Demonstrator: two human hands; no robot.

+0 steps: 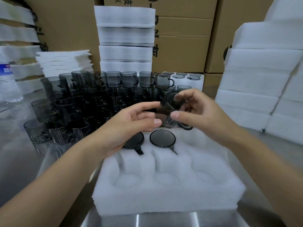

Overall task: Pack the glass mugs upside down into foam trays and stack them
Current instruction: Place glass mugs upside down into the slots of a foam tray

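A white foam tray (167, 194) with round pockets lies in front of me on the steel table. Two smoked-glass mugs sit upside down in its far row, one (162, 138) in full view and one (135, 140) half hidden under my left hand. My right hand (198, 110) grips a third smoked-glass mug (168, 110) above the tray's far edge, tilted. My left hand (134, 123) is beside it with fingers apart, its fingertips close to the glass. Several more mugs (85, 102) stand stacked on the left.
A filled foam tray (188, 79) sits behind the mugs. Stacks of foam trays rise at the back centre (125, 38), right (259, 82) and left (64, 63). Cardboard boxes (183, 38) line the back. A plastic water bottle (8, 82) stands far left.
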